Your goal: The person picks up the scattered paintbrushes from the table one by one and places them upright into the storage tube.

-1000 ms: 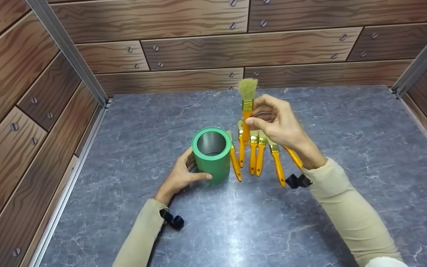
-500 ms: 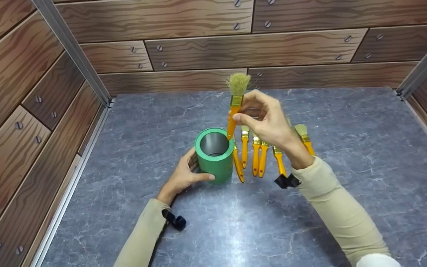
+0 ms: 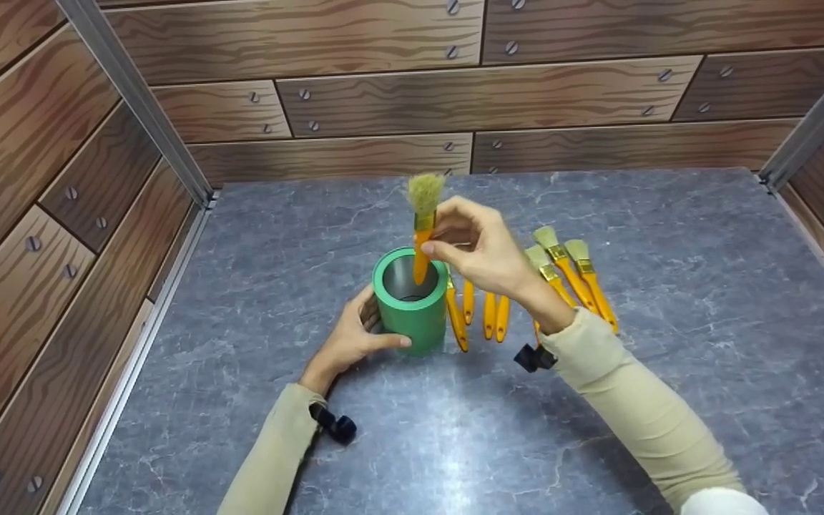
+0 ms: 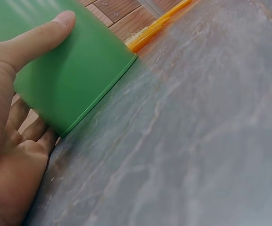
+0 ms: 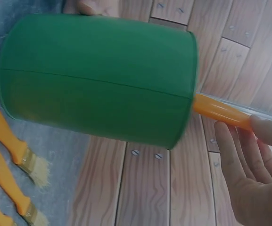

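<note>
My left hand [image 3: 352, 337] holds a green can [image 3: 418, 327] upright on the table, thumb across its front and fingers round its left side. The can's top is open, and its dark inside shows. Between thumb and fingertips, my right hand [image 3: 485, 252] pinches a paintbrush [image 3: 424, 223], bristles up and orange handle down. The handle's lower end is over the can's mouth in the head view. From the right wrist, the orange handle [image 5: 220, 112] meets the can's rim, which hides its tip. Several more paintbrushes [image 3: 458, 325] lie just right of the can.
Farther right, beyond my right wrist, more paintbrushes [image 3: 598, 293] lie with bristles pointing away. Everything stands on a grey marbled table [image 3: 204, 300]. Wood-patterned walls [image 3: 383, 104] rise at the back and sides, with metal posts [image 3: 133, 100] in the corners.
My right hand has carried the paintbrush left from above the other brushes, then lowered it over the can's mouth. The left hand and the can have stayed in place.
</note>
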{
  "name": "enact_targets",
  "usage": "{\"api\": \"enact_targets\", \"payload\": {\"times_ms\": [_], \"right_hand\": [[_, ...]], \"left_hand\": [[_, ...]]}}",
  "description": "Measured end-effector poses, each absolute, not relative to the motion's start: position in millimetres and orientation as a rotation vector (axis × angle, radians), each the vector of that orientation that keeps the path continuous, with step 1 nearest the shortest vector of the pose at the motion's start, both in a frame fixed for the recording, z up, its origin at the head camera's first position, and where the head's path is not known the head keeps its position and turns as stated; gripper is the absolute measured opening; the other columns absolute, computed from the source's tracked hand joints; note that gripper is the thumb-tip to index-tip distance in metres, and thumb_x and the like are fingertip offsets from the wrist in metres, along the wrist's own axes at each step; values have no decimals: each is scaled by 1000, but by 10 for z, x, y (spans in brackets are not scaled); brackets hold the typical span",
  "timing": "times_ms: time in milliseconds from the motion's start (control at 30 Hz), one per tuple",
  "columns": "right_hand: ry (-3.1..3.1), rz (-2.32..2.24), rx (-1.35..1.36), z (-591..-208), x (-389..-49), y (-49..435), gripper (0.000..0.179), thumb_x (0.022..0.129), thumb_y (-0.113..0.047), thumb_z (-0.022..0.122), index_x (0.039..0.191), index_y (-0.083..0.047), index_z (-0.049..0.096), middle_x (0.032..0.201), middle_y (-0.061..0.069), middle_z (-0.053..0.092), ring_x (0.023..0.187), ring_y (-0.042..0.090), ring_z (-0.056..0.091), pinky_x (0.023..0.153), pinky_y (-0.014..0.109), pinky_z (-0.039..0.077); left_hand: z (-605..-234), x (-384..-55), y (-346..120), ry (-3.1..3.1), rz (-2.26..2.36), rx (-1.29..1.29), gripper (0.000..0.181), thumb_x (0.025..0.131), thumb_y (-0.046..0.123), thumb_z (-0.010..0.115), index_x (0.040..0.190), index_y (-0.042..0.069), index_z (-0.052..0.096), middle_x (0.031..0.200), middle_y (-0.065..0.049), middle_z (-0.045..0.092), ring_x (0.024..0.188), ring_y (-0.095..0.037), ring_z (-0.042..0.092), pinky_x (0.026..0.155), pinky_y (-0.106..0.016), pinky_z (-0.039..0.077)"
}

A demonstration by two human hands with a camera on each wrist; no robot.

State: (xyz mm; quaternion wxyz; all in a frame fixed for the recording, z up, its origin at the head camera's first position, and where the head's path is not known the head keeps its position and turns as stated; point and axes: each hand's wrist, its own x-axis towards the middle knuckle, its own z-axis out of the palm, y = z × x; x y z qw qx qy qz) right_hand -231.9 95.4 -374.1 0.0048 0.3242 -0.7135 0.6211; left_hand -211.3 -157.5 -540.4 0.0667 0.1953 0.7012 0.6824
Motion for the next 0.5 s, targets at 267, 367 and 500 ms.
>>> {"api": "enact_targets", "payload": {"times_ms": [267, 367, 500], "right_hand": [[-2378, 1874, 986, -3917, -2315, 905, 21, 99, -2, 75, 119, -2, 68, 108, 15, 77, 95, 30, 78, 85, 37, 68], [-2412, 1843, 976, -3959, -2324, 898, 22, 99, -2, 75, 119, -1, 67, 108, 16, 77, 96, 31, 78, 85, 35, 68], [-2443, 1809, 964, -3971, -2334, 895, 25, 99, -3, 76, 122, 0, 66, 110, 17, 75, 98, 31, 77, 85, 33, 67]], "left_hand": [[-5412, -2106, -1571, 2125, 2037, 594, 101, 80, 10, 96, 164, 27, 42, 160, 0, 54, 152, -22, 48, 128, -46, 39], [-5403, -2105, -1568, 2116, 2041, 588, 102, 80, 10, 96, 164, 29, 42, 161, 1, 54, 152, -21, 48, 128, -45, 39], [-5391, -2110, -1571, 2112, 2046, 587, 101, 79, 10, 97, 163, 30, 43, 160, 2, 54, 150, -20, 49, 128, -44, 40]]}}
